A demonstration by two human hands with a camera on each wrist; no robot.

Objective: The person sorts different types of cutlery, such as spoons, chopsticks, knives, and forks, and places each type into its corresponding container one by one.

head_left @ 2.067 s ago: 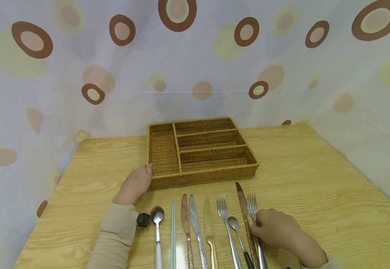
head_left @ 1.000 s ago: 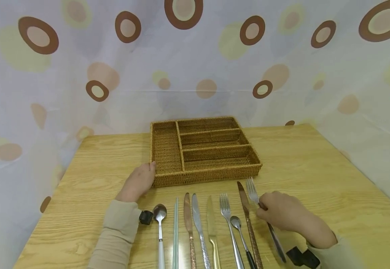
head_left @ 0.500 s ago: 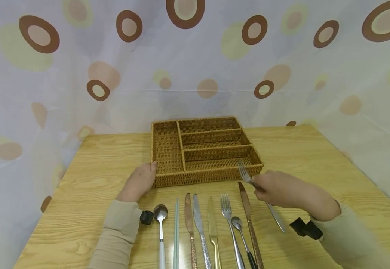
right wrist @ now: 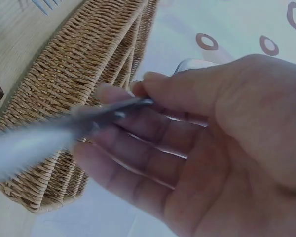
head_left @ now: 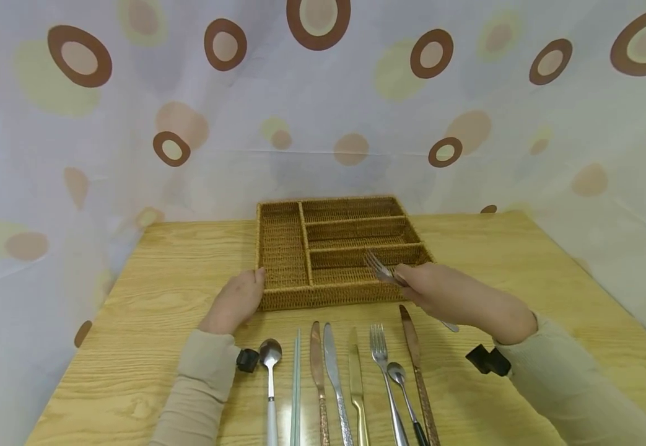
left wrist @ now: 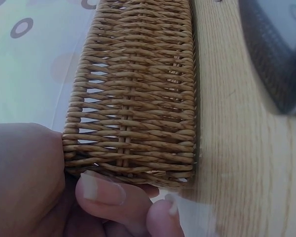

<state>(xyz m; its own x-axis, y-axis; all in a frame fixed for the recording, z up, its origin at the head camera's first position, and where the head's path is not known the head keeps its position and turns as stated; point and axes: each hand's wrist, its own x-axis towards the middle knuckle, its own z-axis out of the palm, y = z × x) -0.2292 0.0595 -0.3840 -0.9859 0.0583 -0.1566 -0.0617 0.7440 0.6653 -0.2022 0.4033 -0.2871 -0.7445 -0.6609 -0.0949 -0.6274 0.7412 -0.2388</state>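
A wicker cutlery tray (head_left: 278, 300) with several compartments stands at the back of the table. My left hand (head_left: 236, 300) holds its near left corner; in the left wrist view the fingertips (left wrist: 108, 192) bend around the woven corner. With thumb and fingers my right hand (head_left: 440, 291) pinches a silver fork (head_left: 379, 267). The fork's tines point left over the near right compartment, and its handle end sticks out below the hand. In the right wrist view the fork's handle (right wrist: 34, 143) is blurred, with the tray wall (right wrist: 64, 64) behind it.
In front of the tray lie a white-handled spoon (head_left: 270, 356), pale green chopsticks (head_left: 296, 390), a copper knife (head_left: 317, 359), a silver knife (head_left: 331, 356), a gold knife (head_left: 355, 371), another fork (head_left: 379, 350), a small black-handled spoon (head_left: 397, 373) and a second copper knife (head_left: 412, 337). A patterned curtain (head_left: 311, 93) hangs behind.
My right hand has picked up the rightmost fork from the row and moved it up and left, over the tray's near right compartment. My left hand stays on the tray corner.
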